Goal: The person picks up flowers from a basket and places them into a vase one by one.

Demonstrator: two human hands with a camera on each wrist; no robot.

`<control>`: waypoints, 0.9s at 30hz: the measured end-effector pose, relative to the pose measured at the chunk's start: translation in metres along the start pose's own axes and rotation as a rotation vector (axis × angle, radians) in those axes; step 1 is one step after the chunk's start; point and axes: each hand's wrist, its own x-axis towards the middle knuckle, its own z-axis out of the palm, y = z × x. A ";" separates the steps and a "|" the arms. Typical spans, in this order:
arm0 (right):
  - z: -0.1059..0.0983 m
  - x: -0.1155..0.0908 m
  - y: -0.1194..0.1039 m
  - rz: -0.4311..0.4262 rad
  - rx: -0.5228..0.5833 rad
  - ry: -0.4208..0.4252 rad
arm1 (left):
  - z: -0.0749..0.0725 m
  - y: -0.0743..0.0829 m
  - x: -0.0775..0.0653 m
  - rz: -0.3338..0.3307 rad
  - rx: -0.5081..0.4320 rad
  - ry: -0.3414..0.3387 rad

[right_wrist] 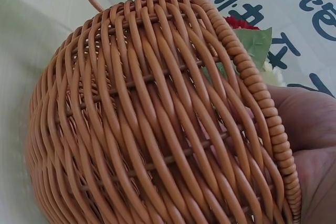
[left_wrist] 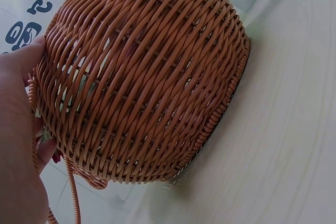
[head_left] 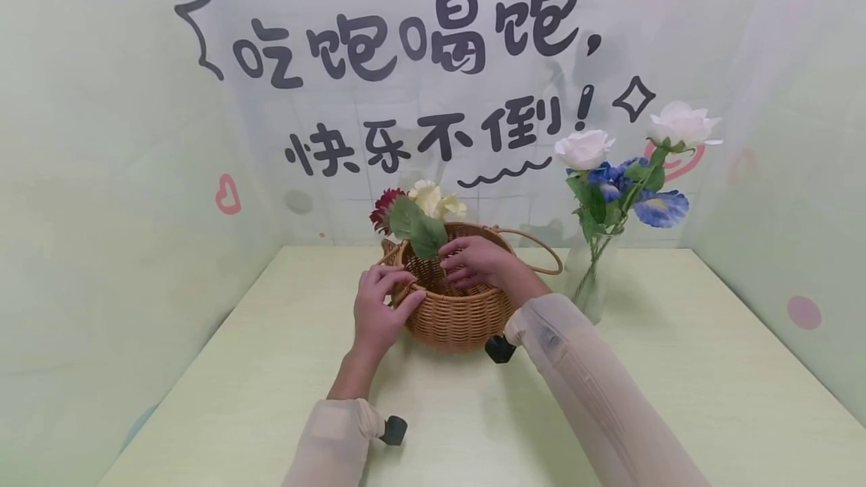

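Note:
A round brown wicker basket (head_left: 460,322) stands on the table. At its left front rim my left hand (head_left: 382,303) grips the edge, thumb toward the front and fingers by the folded-down handle; the left wrist view shows the woven wall (left_wrist: 147,82) close up. Over the basket's mouth reaches my right hand (head_left: 476,261), its fingers loosely extended to the left, partly behind the rim in the right wrist view. Those fingertips are right at a green leaf (head_left: 428,236). Above the leaf are a cream flower (head_left: 433,200) and a dark red flower (head_left: 387,210), leaning at the basket's back left. Their stems are hidden.
A clear glass vase (head_left: 590,291) stands to the right of the basket, holding white roses (head_left: 682,125) and blue flowers (head_left: 661,209). The basket's right handle (head_left: 551,250) sticks out toward it. A printed fabric backdrop (head_left: 433,96) rises behind the pale table (head_left: 257,397).

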 end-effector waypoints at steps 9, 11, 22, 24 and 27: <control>0.000 0.003 0.002 -0.025 0.028 0.031 | 0.000 0.000 0.000 0.011 -0.001 0.007; 0.000 0.004 0.002 -0.030 0.035 0.037 | 0.000 0.000 0.000 0.011 -0.001 0.006; 0.001 0.001 0.000 -0.042 0.096 0.103 | 0.000 -0.001 -0.001 0.008 -0.009 0.004; 0.001 0.001 -0.001 -0.039 0.102 0.104 | 0.000 0.000 -0.001 0.004 -0.009 0.002; 0.000 0.000 -0.002 -0.040 0.130 0.106 | 0.000 0.000 0.000 0.002 -0.007 0.003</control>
